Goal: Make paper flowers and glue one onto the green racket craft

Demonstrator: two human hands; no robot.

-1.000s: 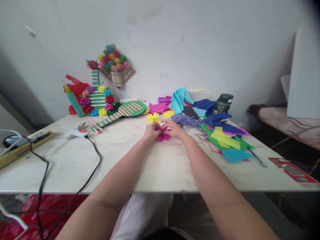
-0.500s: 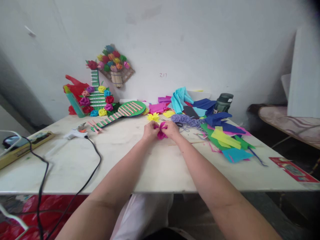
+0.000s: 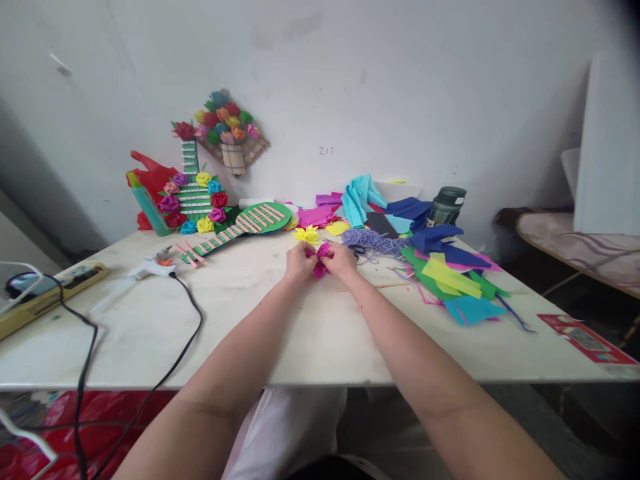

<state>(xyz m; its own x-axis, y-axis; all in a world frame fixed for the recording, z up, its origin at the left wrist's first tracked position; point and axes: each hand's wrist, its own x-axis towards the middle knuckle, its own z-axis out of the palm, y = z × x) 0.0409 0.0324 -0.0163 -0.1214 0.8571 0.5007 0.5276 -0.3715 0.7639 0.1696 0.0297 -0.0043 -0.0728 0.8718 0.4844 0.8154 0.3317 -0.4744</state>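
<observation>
Between my two hands is a magenta crepe-paper flower (image 3: 321, 268), partly covered by fingers. My left hand (image 3: 300, 262) pinches its left side, and my right hand (image 3: 342, 261) grips it from the right. Just beyond them a yellow paper flower (image 3: 307, 234) lies on the table. Close to my right hand are black-handled scissors (image 3: 357, 250) and a tangle of purple yarn (image 3: 373, 241). A thin stick (image 3: 387, 286) rests to the right of my right wrist.
On the white table (image 3: 225, 333), a glue gun (image 3: 153, 267) with a black cord and a power strip (image 3: 55, 297) lie left. A green guitar-shaped craft (image 3: 245, 230) is behind. Coloured paper sheets (image 3: 453, 277) spread at right, near a dark bottle (image 3: 447, 205).
Both hands stay in the same place on the magenta flower. The fingers have shifted slightly closer around it, and less of the paper shows.
</observation>
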